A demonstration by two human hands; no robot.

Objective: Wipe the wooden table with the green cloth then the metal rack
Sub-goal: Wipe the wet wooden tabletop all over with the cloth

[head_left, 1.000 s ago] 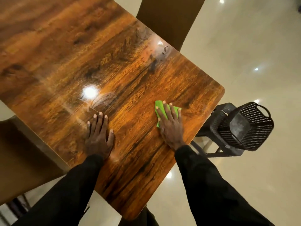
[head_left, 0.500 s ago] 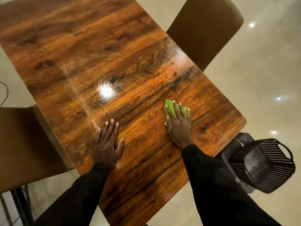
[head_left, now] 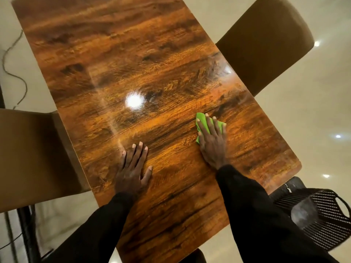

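On the glossy table (head_left: pixel 144 76), near its right edge, my right hand (head_left: pixel 212 143) lies flat, pinning the cloth (head_left: pixel 201 120) beneath spread fingers, my left hand (head_left: pixel 133 168) rests empty; I should press evenly, overlapping strokes.

**Both hands on the bench, chairs at either side**

The bench (head_left: pixel 152 73) runs from 11 o'clock down to 5 o'clock across the view. The left hand (head_left: pixel 133 168) lies flat on it toward 6 o'clock, palm down. The right hand (head_left: pixel 212 143) lies at 3 o'clock from the left, well apart from it, pressing flat on the cloth (head_left: pixel 202 122), which sticks out beyond the fingertips toward 12 o'clock. One chair (head_left: pixel 28 158) stands on the floor (head_left: pixel 303 111) against the bench's 9 o'clock edge; a second chair (head_left: pixel 266 40) stands at its 2 o'clock edge. The rack (head_left: pixel 322 221) sits on the floor at 4 o'clock, just beside the bench's near corner. A cable (head_left: pixel 13 59) lies on the floor at 10 o'clock.
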